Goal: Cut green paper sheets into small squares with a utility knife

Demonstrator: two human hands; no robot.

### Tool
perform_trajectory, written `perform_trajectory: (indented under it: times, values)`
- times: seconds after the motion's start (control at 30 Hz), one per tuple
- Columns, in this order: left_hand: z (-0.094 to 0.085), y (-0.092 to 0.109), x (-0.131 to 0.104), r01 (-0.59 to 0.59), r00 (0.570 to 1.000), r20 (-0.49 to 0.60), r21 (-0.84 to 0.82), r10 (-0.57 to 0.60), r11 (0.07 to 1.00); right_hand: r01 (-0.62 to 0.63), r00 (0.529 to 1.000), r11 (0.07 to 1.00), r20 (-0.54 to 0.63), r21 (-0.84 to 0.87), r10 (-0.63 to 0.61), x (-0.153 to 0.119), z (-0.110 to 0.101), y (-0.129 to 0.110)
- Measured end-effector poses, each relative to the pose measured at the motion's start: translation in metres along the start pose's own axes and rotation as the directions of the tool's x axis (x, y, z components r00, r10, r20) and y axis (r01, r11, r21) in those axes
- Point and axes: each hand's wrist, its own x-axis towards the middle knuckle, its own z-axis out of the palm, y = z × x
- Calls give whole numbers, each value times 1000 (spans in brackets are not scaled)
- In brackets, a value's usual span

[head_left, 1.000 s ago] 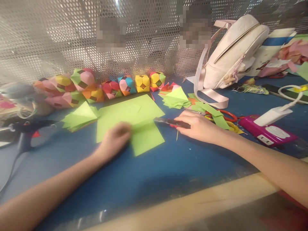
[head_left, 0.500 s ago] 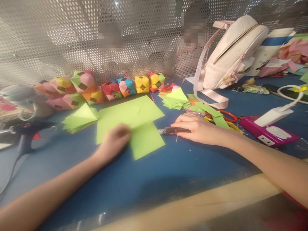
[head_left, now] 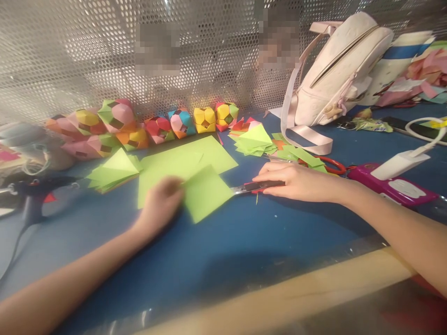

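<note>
My left hand (head_left: 164,200) is closed at the left side of a small green paper square (head_left: 207,193), its fingertips blurred and partly hidden. That square overlaps a larger green paper sheet (head_left: 220,156) lying on the blue tabletop. My right hand (head_left: 289,180) grips a dark-handled utility knife (head_left: 258,186), whose metal tip points left and meets the square's right corner in view. Just behind the right hand lie green paper strips (head_left: 303,156) and red-handled scissors (head_left: 333,164). To the left of the sheet is a stack of green paper squares (head_left: 117,170).
Folded paper balls (head_left: 204,120) line the perforated metal screen (head_left: 209,51), with people behind it. A pale backpack (head_left: 335,70) stands back right, near a purple power strip (head_left: 391,184) with a white charger. A glue gun (head_left: 35,200) is at left.
The small square has turned and shifted slightly up and left with my left hand. My right hand moved slightly right, and more of the knife handle shows.
</note>
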Motion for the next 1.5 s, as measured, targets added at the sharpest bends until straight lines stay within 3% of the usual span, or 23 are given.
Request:
perform_trajectory:
  times: [0.13,0.33,0.43,0.6,0.7,1.13,1.5]
  values:
    - [2,2,0,-66,998,21,109,64,992,15,1000,1000,25,-18,-14,3,0,5]
    - [4,5,-4,-311,950,94,227,297,923,-49,993,998,103,-41,53,4,-4,-3]
    - [3,7,-7,-432,900,174,219,401,875,-54,993,997,104,-56,59,4,-5,-5]
    - [3,3,-4,-561,763,470,140,444,816,-43,992,998,117,-45,48,4,-6,-2]
    - [4,-2,-1,-609,726,520,182,450,772,-25,993,999,119,-26,28,3,-5,3]
    - [6,-2,-2,-692,691,515,267,507,671,-59,983,998,173,22,54,2,-7,2]
    - [7,-6,-1,-713,676,515,279,527,643,-114,972,992,211,59,100,2,-9,0]
